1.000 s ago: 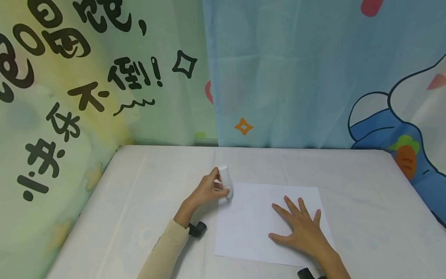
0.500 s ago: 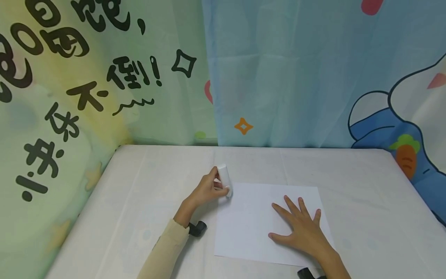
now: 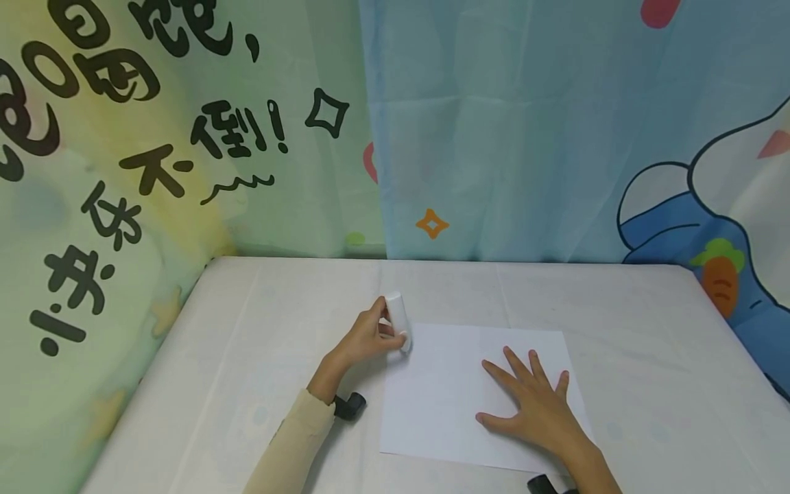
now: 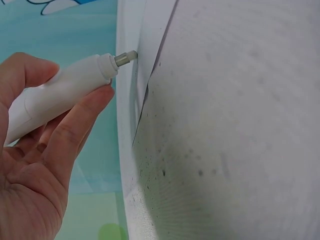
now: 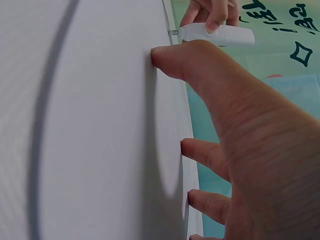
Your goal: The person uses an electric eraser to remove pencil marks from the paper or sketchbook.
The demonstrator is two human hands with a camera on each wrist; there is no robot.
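Left hand (image 3: 363,337) grips the pen (image 3: 398,314), near-upright, at the far-left corner of the paper (image 3: 441,391); right hand (image 3: 538,406) rests spread across it.

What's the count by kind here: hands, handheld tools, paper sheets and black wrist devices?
Hands (left hand, right hand): 2
White handheld tool: 1
Paper sheet: 1
Black wrist devices: 2
Total: 6

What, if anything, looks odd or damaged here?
Small dark specks stand out against the white fabric tablecloth in the left wrist view, possibly just lens dirt. Nothing looks spilled; the white rectangular paper sheet looks unmarked where visible.
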